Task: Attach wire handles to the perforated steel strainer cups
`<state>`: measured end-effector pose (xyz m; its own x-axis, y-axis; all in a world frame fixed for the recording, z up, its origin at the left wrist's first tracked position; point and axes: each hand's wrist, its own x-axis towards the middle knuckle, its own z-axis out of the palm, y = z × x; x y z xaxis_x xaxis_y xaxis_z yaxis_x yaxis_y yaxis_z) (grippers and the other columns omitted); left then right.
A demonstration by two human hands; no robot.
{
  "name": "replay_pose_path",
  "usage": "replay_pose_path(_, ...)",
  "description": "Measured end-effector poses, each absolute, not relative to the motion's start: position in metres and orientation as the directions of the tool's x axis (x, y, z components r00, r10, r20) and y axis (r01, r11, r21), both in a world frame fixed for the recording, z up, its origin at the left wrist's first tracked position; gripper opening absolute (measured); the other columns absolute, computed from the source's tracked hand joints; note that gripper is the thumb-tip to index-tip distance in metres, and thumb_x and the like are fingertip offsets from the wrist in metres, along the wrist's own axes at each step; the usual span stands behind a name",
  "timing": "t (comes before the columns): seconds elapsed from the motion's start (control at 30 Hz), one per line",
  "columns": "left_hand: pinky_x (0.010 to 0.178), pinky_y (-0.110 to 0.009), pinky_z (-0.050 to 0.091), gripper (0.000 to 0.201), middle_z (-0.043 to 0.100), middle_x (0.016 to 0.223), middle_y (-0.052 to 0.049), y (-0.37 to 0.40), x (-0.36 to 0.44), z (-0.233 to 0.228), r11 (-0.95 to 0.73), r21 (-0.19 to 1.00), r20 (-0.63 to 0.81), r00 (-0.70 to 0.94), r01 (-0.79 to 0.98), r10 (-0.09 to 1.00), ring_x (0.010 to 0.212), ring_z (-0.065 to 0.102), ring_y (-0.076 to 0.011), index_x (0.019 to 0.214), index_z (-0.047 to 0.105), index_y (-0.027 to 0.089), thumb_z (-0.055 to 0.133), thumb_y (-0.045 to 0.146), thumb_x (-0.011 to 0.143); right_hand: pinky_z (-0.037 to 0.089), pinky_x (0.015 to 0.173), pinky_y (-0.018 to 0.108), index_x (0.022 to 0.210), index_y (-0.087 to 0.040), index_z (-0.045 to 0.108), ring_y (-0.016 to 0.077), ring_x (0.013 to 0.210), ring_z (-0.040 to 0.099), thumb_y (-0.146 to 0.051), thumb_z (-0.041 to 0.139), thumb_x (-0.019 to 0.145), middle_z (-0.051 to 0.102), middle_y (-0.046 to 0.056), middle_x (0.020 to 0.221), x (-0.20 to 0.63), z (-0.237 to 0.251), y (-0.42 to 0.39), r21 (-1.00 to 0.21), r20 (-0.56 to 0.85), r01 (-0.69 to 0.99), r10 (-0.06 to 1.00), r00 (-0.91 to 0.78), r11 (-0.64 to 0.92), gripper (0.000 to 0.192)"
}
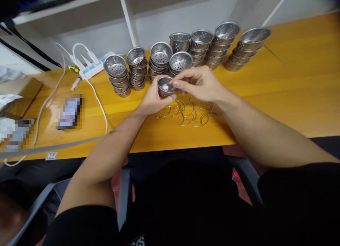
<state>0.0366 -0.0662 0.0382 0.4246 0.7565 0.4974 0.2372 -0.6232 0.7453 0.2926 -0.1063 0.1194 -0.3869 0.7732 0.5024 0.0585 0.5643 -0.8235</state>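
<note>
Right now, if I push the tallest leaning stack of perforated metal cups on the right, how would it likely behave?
The right-hand stack of cups already leans, so a push would probably topple it. The cups look thin and perforated, so likely light. They are round and might roll across the wooden table.

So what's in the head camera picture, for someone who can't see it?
Two hands hold a small holey metal cup over a pile of wire hoops on a yellow table. Stacks of matching cups stand behind; a white power strip lies left.
</note>
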Motion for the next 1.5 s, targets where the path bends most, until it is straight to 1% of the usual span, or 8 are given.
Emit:
replay_pose_path(0.2, 0.141, -0.067, 0.068, 0.082, 0.075, 0.152, -0.016, -0.058, 0.038, 0.031, -0.644, 0.735, 0.532, 0.407, 0.214, 0.742, 0.151, 0.081, -0.04, 0.172, 0.059, 0.024, 0.099, 0.048, 0.104, 0.067, 0.087, 0.053, 0.105, -0.033, 0.093, 0.0307, 0.094, 0.073, -0.063, 0.101, 0.11, 0.084, 0.01, 0.107, 0.305, 0.122, -0.108, -0.654, 0.613, 0.248, 0.692, -0.381, 0.715, 0.031)
replay_pose_path(0.33, 0.14, -0.066, 0.069, 0.084, 0.075, 0.156, -0.017, -0.051, 0.035, 0.026, -0.68, 0.701, 0.584, 0.374, 0.215, 0.721, 0.153, 0.081, -0.0406, 0.172, 0.058, 0.026, 0.101, 0.047, 0.103, 0.069, 0.094, 0.056, 0.099, -0.03, 0.089, 0.0357, 0.114, 0.075, -0.042, 0.104, 0.105, 0.084, 0.015, 0.128, 0.309, 0.123, -0.108, -0.603, 0.627, 0.256, 0.648, -0.433, 0.755, 0.02)
replay_pose_path(0.53, 0.141, -0.067, 0.069, 0.086, 0.075, 0.158, -0.016, -0.056, 0.033, 0.029, -0.721, 0.657, 0.611, 0.406, 0.219, 0.68, 0.156, 0.08, -0.042, 0.174, 0.058, 0.028, 0.102, 0.055, 0.105, 0.073, 0.114, 0.065, 0.1, -0.028, 0.09, 0.0406, 0.13, 0.076, -0.024, 0.101, 0.097, 0.077, 0.016, 0.132, 0.307, 0.126, -0.113, -0.571, 0.579, 0.278, 0.619, -0.531, 0.772, 0.012)
replay_pose_path(0.7, 0.143, -0.067, 0.068, 0.092, 0.075, 0.161, -0.016, -0.068, 0.039, 0.041, -0.715, 0.67, 0.588, 0.444, 0.201, 0.676, 0.159, 0.081, -0.0407, 0.182, 0.053, 0.029, 0.099, 0.064, 0.11, 0.072, 0.123, 0.07, 0.096, -0.029, 0.09, 0.0425, 0.134, 0.079, -0.028, 0.107, 0.092, 0.077, 0.013, 0.127, 0.299, 0.124, -0.116, -0.618, 0.542, 0.305, 0.674, -0.502, 0.725, 0.017)
replay_pose_path(0.83, 0.134, -0.065, 0.076, 0.104, 0.073, 0.167, -0.017, -0.069, 0.042, 0.038, -0.687, 0.71, 0.584, 0.416, 0.154, 0.697, 0.156, 0.084, -0.0389, 0.186, 0.046, 0.032, 0.105, 0.062, 0.106, 0.074, 0.112, 0.061, 0.109, -0.029, 0.095, 0.0383, 0.126, 0.077, -0.048, 0.108, 0.103, 0.078, 0.017, 0.134, 0.305, 0.122, -0.113, -0.589, 0.605, 0.25, 0.625, -0.493, 0.768, 0.024)
replay_pose_path(0.93, 0.121, -0.056, 0.081, 0.101, 0.07, 0.173, -0.017, -0.068, 0.04, 0.035, -0.624, 0.772, 0.534, 0.41, 0.121, 0.74, 0.149, 0.086, -0.0334, 0.184, 0.045, 0.037, 0.105, 0.053, 0.105, 0.076, 0.098, 0.057, 0.124, -0.032, 0.095, 0.0348, 0.12, 0.076, -0.076, 0.092, 0.119, 0.075, 0.015, 0.141, 0.319, 0.121, -0.101, -0.472, 0.737, 0.29, 0.554, -0.387, 0.832, 0.044)
replay_pose_path(1.07, 0.117, -0.046, 0.079, 0.078, 0.069, 0.177, -0.015, -0.074, 0.036, 0.04, -0.549, 0.833, 0.468, 0.433, 0.077, 0.77, 0.144, 0.084, -0.0277, 0.17, 0.056, 0.035, 0.1, 0.043, 0.106, 0.079, 0.099, 0.062, 0.134, -0.041, 0.094, 0.0322, 0.111, 0.078, -0.096, 0.071, 0.124, 0.07, 0.011, 0.138, 0.335, 0.116, -0.076, -0.406, 0.855, 0.47, 0.508, -0.107, 0.783, 0.061)
replay_pose_path(1.5, 0.114, -0.039, 0.077, 0.059, 0.067, 0.185, -0.016, -0.086, 0.039, 0.052, -0.541, 0.836, 0.44, 0.478, 0.089, 0.76, 0.142, 0.083, -0.0262, 0.157, 0.07, 0.03, 0.094, 0.03, 0.103, 0.075, 0.114, 0.073, 0.135, -0.052, 0.089, 0.0411, 0.123, 0.08, -0.088, 0.078, 0.117, 0.08, 0.01, 0.152, 0.331, 0.113, -0.076, -0.551, 0.649, 0.605, 0.751, -0.121, 0.574, 0.042)
